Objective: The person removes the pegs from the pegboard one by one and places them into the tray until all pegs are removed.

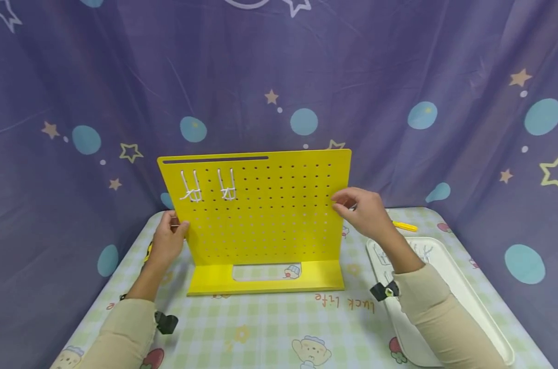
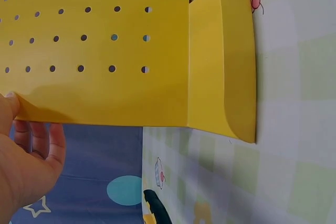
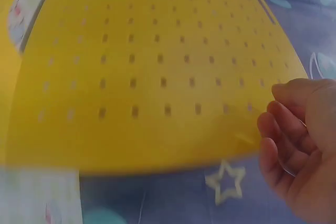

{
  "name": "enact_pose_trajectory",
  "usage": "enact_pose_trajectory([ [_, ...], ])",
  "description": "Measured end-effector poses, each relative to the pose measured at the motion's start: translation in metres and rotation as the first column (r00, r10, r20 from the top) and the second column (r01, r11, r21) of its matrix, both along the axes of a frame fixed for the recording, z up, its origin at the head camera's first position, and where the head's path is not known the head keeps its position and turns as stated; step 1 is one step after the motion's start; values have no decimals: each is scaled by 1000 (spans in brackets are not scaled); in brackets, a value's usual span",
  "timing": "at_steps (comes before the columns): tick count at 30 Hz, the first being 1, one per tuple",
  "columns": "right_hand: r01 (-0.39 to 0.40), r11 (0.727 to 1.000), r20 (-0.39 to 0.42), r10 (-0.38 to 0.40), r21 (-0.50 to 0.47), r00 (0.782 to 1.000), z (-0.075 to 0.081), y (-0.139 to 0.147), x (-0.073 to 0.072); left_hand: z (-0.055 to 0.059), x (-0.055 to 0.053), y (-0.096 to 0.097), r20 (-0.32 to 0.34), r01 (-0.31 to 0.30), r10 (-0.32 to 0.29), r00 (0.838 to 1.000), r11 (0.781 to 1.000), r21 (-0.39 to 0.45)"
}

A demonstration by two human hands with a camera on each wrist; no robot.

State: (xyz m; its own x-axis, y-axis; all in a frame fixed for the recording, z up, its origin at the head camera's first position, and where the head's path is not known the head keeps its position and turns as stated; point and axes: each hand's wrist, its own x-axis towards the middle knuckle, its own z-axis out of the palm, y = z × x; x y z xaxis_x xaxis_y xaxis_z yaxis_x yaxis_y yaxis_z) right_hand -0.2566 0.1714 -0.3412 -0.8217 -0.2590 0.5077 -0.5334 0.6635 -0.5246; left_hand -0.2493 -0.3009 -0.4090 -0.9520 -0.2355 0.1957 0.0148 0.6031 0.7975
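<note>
Beige sleeves (image 1: 126, 325), 2 of them, nearest the camera, each below its grip. Left grip (image 1: 169, 238) pinches the yellow pegboard (image 1: 270, 225) by its left edge, thumb in front, fingers behind; board stands roughly upright on the bench (image 1: 265, 318), between the 2 grips. Right grip (image 1: 362, 207) is curled at the board's right edge, fingertips overlapping it; can't tell if anything's pinched there. 2 white wire hooks (image 1: 228, 193) hang on the board, above and right of the left grip. Tray (image 1: 459, 271) with loose hooks (image 1: 422, 251) sits below and right of the right grip. Likely risks: uneven push between grips could tip or slide the board; a jolt could unseat hung hooks; right sleeve dipping could snag the loose ones.
</note>
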Motion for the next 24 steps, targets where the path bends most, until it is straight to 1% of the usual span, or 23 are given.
enact_pose_trajectory([
  [5,-77,997,-87,76,-11,993,10,-46,-8,1,0,0,13,-3,3,1000,1000,7],
  [10,-129,991,-166,133,36,977,16,-93,-13,2,0,-1,31,-4,4,1000,1000,14],
  [13,-136,989,-162,143,57,976,18,-121,-14,1,0,-1,34,-7,6,999,1000,14],
  [17,-118,990,-112,126,74,986,20,-153,-16,1,-1,-1,27,-9,8,1000,1000,8],
  [21,-82,990,-90,93,117,992,25,-178,-18,0,-1,-1,14,-2,2,1000,1000,2],
  [24,-72,987,-90,86,143,992,26,-194,-19,-1,1,-3,16,-3,3,1000,1000,0],
])
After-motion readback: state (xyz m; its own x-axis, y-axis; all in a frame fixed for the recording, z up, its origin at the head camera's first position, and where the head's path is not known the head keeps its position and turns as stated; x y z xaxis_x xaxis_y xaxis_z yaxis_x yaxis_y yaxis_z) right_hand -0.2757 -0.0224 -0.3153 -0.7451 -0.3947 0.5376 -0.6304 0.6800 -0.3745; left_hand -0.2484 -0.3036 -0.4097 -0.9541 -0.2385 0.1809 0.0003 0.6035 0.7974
